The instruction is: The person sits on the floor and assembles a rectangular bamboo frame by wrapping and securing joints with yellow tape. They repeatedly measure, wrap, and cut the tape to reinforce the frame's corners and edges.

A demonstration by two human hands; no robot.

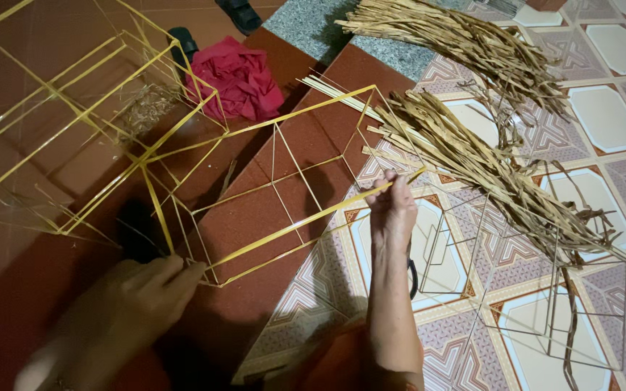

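Observation:
A box-shaped frame of yellow-wrapped wire (277, 181) lies tilted on the floor in front of me. My left hand (150, 286) grips its near lower corner, blurred by motion. My right hand (391, 210) pinches the frame's long yellow bar near its right end, fingers closed on it. A bundle of dry brown straw strips (487, 163) lies just right of that hand.
A second yellow frame (74, 116) stands at the upper left. A bare grey wire frame (516, 282) rests on the patterned tiles at right. A red cloth (237, 76) and a dark sandal (182, 43) lie behind. Another straw bundle (465, 43) lies at the top.

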